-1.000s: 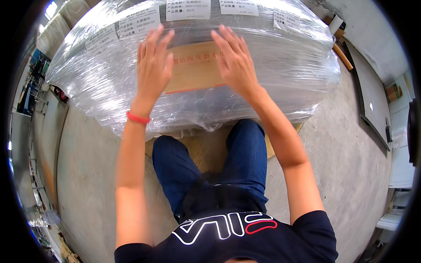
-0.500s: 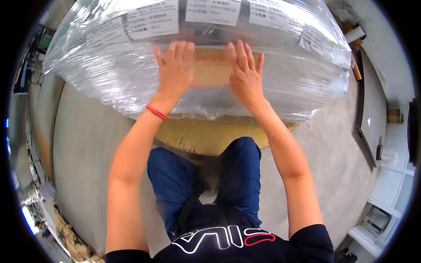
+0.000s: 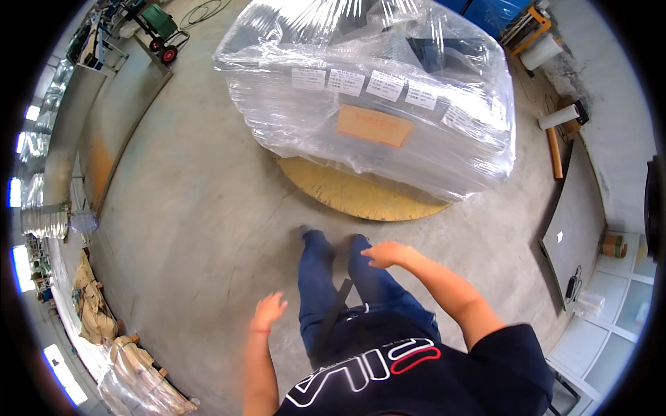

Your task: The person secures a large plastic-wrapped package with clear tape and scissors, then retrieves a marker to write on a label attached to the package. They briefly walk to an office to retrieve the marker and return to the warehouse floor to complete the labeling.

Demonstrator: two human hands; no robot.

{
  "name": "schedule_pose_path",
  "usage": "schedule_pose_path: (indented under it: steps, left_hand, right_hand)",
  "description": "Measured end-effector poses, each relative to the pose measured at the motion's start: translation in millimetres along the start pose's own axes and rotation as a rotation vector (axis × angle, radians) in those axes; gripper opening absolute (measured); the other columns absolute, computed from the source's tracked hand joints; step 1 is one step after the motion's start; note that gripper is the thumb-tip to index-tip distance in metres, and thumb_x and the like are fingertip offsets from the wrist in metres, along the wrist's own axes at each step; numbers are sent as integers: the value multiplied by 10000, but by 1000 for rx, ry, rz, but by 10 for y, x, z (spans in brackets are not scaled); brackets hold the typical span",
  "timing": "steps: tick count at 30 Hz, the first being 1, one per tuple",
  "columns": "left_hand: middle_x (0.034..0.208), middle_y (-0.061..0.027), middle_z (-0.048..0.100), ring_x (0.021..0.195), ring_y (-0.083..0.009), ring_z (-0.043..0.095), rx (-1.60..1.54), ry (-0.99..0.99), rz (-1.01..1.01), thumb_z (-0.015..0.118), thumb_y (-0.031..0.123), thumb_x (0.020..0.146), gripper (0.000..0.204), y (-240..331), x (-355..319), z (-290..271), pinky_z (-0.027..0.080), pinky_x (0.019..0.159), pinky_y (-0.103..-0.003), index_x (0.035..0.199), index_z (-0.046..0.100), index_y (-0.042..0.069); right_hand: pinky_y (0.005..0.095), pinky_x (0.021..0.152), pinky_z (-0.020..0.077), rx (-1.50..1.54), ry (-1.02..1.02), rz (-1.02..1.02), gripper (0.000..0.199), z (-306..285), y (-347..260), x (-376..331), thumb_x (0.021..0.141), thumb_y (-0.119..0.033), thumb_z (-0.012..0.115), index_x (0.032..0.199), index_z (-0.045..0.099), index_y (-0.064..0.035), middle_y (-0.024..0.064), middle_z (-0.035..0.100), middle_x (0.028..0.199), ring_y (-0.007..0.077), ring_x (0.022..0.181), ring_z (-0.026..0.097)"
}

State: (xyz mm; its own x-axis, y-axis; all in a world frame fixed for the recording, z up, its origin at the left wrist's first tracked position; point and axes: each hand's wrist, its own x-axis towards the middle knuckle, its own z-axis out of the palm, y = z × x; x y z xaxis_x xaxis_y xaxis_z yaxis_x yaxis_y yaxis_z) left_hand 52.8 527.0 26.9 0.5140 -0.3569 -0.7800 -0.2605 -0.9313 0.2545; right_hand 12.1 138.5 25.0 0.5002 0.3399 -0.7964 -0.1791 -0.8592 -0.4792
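You stand back from the load (image 3: 368,59), a bulky block in clear film (image 3: 305,114) on a low yellow disc (image 3: 361,197), with both hands away from it. The brown envelope (image 3: 374,125) sits on the load's near face, below a row of white labels (image 3: 387,84) and above the disc's exposed rim.

By the look of it, the near face is complete: film runs across its width, the labels are up and the envelope stays put without your support. Whether it lies under the film or is stuck on top, you cannot tell at this range. The far side is hidden, so anything left to do there cannot be judged; on the near face, no unfinished spot shows.

The envelope's printed side faces you. Its long axis runs left to right, dipping toward your right, roughly in line with the load's near edge. The load's own long axis slants the same way, its right end lower in the view.

Your left hand (image 3: 268,312), slightly blurred, hangs over bare floor (image 3: 201,229) with its fingers loosely spread around nothing. Your right hand (image 3: 388,254) is in front of your jeans (image 3: 322,277), fingers relaxed and a little bent, released, with nothing visible in them.
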Motion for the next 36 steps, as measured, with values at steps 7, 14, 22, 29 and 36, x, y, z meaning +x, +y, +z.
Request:
schedule_pose_path:
  steps: [7, 14, 22, 29, 36]
  left_hand:
    - [1117, -181, 554, 1045, -318, 523, -686, 541, -416, 544, 199, 823, 382, -568, -2554, 1711, 412, 887, -384, 1163, 495, 32]
    - [993, -159, 614, 928, -280, 592, -1223, 868, -456, 507, 164, 847, 305, -225, -3963, 3584, 462, 802, -349, 1111, 529, 13]
    - [1112, -157, 570, 1034, -270, 546, -1570, 1328, -774, 460, 216, 881, 320, -1020, -5777, 4195, 423, 870, -341, 1140, 523, 38]
    - [1116, -165, 564, 1041, -273, 539, -1287, 1431, -916, 487, 212, 876, 329, -2994, -7465, 4902, 414, 882, -329, 1152, 520, 36]
    - [1096, -186, 562, 1036, -335, 516, -1342, 1032, -1568, 511, 243, 831, 347, -3902, -8398, 6792, 411, 880, -381, 1097, 538, 22]
  right_hand:
    - [444, 778, 473, -494, -176, -260, 309, 945, -1692, -362, 761, -155, 494, 1049, 582, -88, 174, 604, 1017, 335, 970, 574]
    - [444, 809, 451, -547, -194, -723, 344, 2842, -4273, -339, 795, -220, 472, 1094, 561, -74, 193, 603, 1001, 352, 943, 569]
    - [381, 880, 412, -905, -888, -1001, 423, 4911, -6681, -470, 855, -256, 481, 1242, 460, -88, 186, 523, 1180, 337, 1031, 528]
    - [385, 850, 425, -1238, -1161, -1134, 412, 6335, -8714, 324, 858, -249, 501, 1233, 464, -83, 193, 546, 1129, 344, 989, 536]
    - [394, 850, 426, -1547, -966, -1305, 376, 8521, -11308, 354, 848, -245, 464, 1180, 507, -75, 180, 557, 1112, 341, 1022, 522]
